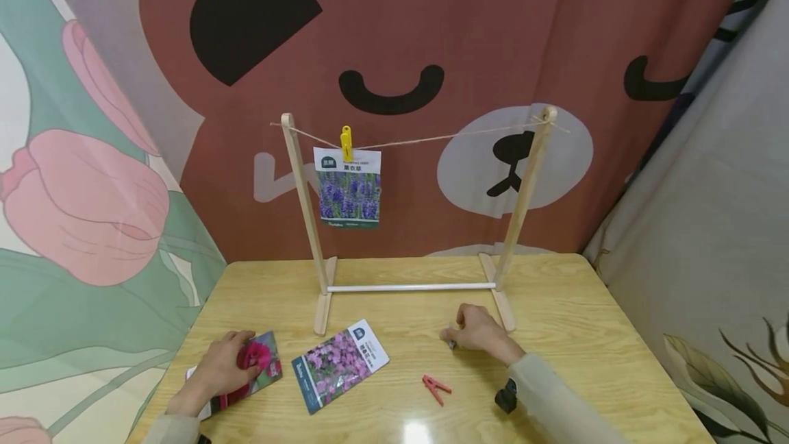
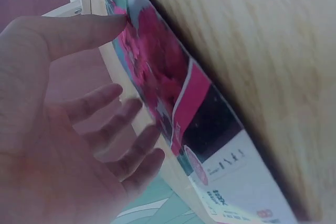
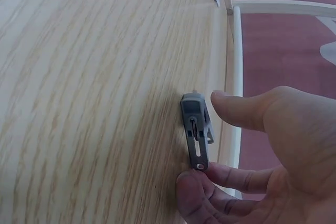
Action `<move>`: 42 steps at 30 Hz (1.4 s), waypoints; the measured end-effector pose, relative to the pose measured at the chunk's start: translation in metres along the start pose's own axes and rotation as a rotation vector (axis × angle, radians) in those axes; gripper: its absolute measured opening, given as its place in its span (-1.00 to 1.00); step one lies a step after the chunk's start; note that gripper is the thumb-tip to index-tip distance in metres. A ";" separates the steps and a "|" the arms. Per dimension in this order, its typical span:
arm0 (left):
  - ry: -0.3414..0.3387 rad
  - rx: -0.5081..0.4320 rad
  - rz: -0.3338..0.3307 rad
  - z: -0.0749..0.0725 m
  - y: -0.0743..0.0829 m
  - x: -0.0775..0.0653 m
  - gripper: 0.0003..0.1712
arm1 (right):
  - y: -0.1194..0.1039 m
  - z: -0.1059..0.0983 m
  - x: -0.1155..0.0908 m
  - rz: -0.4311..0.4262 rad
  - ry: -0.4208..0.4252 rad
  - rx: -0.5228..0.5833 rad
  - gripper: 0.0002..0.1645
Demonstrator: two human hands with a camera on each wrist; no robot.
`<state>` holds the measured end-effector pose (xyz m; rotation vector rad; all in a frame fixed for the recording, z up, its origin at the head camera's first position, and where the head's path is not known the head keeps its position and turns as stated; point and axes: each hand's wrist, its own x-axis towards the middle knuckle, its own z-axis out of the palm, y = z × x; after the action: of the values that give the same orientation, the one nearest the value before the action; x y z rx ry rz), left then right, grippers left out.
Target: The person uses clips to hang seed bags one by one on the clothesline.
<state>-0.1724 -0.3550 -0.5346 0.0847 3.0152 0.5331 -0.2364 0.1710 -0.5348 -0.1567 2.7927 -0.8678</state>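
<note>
In the head view my left hand [image 1: 218,365] lies over a seed packet with a magenta flower [image 1: 261,360]. Its thumb and loosely bent fingers touch the packet's surface and edge in the left wrist view. My right hand [image 1: 477,329] is at a small grey clothespin [image 3: 195,129] on the table. The fingertips touch one end of the clothespin, while the thumb stands slightly apart from the other end. Between the hands lie a pink-flower seed packet [image 1: 341,366] and a red clothespin [image 1: 436,388].
A wooden rack [image 1: 518,204] with a white crossbar [image 1: 413,288] stands at the table's back. From its string [image 1: 431,138] a lavender seed packet [image 1: 349,194] hangs by a yellow clothespin [image 1: 346,144]. Patterned curtains surround the table [image 1: 555,307].
</note>
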 end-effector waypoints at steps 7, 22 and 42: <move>0.001 0.001 -0.009 0.001 -0.003 -0.003 -0.11 | -0.002 0.005 0.004 -0.019 0.021 -0.010 -0.57; -0.003 -0.048 -0.048 -0.006 -0.008 -0.001 -0.12 | -0.003 0.007 0.012 -0.038 0.048 0.006 -0.57; -0.008 -0.302 -0.043 -0.016 -0.006 -0.002 -0.79 | -0.001 -0.009 0.004 -0.064 0.044 0.070 -0.86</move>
<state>-0.1724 -0.3662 -0.5217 0.0040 2.8811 0.9701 -0.2427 0.1745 -0.5273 -0.2198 2.8070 -0.9945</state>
